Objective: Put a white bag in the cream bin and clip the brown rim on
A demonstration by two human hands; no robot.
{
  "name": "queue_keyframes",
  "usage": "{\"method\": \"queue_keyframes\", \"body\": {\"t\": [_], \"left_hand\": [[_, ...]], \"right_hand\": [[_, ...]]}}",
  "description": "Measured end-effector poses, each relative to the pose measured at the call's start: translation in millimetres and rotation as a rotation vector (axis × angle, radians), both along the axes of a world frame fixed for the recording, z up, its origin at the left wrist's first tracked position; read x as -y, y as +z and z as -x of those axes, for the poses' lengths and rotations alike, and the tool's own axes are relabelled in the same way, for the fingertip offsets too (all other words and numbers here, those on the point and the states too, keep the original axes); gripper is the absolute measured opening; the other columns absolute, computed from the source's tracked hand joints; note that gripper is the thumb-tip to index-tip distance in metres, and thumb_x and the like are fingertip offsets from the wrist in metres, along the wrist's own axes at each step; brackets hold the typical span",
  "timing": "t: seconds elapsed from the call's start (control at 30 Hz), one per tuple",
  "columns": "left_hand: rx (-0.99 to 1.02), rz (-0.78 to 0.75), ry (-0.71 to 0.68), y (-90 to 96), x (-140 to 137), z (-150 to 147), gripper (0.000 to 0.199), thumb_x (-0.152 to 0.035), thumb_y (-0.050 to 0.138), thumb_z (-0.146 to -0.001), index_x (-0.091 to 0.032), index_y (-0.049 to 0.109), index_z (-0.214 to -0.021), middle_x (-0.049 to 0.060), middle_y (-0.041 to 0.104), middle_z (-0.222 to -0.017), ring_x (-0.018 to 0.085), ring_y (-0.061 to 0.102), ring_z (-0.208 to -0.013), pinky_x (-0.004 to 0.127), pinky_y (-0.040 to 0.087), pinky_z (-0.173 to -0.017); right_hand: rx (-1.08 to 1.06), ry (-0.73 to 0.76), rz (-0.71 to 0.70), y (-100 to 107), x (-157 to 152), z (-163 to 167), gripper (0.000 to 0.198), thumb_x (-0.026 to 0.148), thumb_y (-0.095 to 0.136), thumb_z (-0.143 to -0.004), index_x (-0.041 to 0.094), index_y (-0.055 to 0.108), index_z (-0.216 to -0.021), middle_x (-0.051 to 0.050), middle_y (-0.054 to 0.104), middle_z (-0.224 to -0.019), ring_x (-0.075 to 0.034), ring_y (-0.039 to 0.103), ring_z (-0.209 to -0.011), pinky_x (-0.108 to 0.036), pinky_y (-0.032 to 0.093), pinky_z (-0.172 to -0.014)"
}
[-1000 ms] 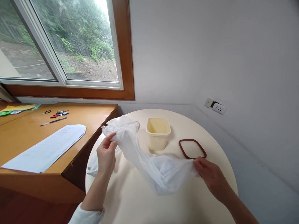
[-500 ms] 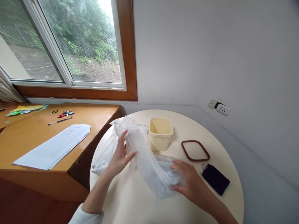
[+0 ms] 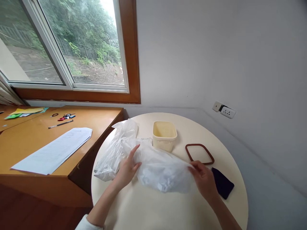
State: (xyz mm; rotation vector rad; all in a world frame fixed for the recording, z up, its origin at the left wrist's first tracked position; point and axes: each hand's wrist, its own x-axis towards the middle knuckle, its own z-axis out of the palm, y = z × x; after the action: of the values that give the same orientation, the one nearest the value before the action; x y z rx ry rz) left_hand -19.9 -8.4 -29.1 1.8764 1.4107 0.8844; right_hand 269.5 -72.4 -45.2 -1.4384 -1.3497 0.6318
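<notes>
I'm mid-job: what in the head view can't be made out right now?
In the head view:
Held white bag: any contents, clouded by the plastic.
Cream tub: lower front, partly behind the bag.
Dark pouch: left edge, behind the right hand.
Paper sheets: markings, too small and faint to read.
Left sleeve: cut off by the bottom edge.

White papers (image 3: 56,150), a slim pen (image 3: 60,124) and, apparently, some keys (image 3: 67,116) on the wooden desk (image 3: 103,116) near the window (image 3: 91,48)
</notes>
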Motion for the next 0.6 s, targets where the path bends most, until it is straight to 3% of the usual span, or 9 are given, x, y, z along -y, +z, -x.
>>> {"method": "queue_keyframes", "body": {"t": [0.13,0.3,0.43,0.6], "left_hand": [[0.067,-0.089,0.057,3.0,-3.5,5.3,0.055,-0.031,0.045,-0.083,-0.028,0.029,-0.135,-0.001,0.058,-0.081,0.014,0.056,-0.067,0.028,0.048,-0.065],[0.134,-0.121,0.16,-3.9,-5.4,14.4,0.063,-0.038,0.05,-0.08,-0.025,0.025,-0.136,-0.003,0.056,-0.071,0.011,0.053,-0.057,0.024,0.047,-0.056],[0.061,-0.141,0.196,-8.3,-1.0,21.6,0.058,-0.041,0.05,-0.08,-0.022,0.035,-0.132,-0.006,0.045,-0.06,0.011,0.05,-0.054,0.023,0.046,-0.055],[0.007,-0.157,0.251,-3.1,7.7,22.4,0.056,-0.043,0.049,-0.08,-0.025,0.034,-0.131,-0.008,0.036,-0.056,0.009,0.036,-0.044,0.02,0.038,-0.046]], "right_hand": [[-0.124,-0.145,-0.018,3.2,-7.1,-13.2,0.023,0.042,0.055,-0.078,0.019,0.057,-0.077,0.001,0.056,-0.061,-0.013,0.051,-0.056,-0.023,0.041,-0.054],[-0.109,-0.321,-0.033,-0.9,-12.0,-21.6,0.027,0.045,0.053,-0.079,0.019,0.056,-0.078,0.004,0.046,-0.053,-0.01,0.042,-0.047,-0.021,0.036,-0.047],[-0.04,-0.388,-0.001,-14.0,-10.7,-28.6,0.031,0.049,0.051,-0.078,0.018,0.054,-0.074,0.006,0.036,-0.051,-0.01,0.033,-0.046,-0.021,0.031,-0.043],[0.034,-0.462,0.03,-25.1,-8.3,-40.9,0.033,0.05,0.047,-0.079,0.018,0.055,-0.076,0.004,0.04,-0.055,-0.011,0.036,-0.049,-0.022,0.033,-0.046]]}}
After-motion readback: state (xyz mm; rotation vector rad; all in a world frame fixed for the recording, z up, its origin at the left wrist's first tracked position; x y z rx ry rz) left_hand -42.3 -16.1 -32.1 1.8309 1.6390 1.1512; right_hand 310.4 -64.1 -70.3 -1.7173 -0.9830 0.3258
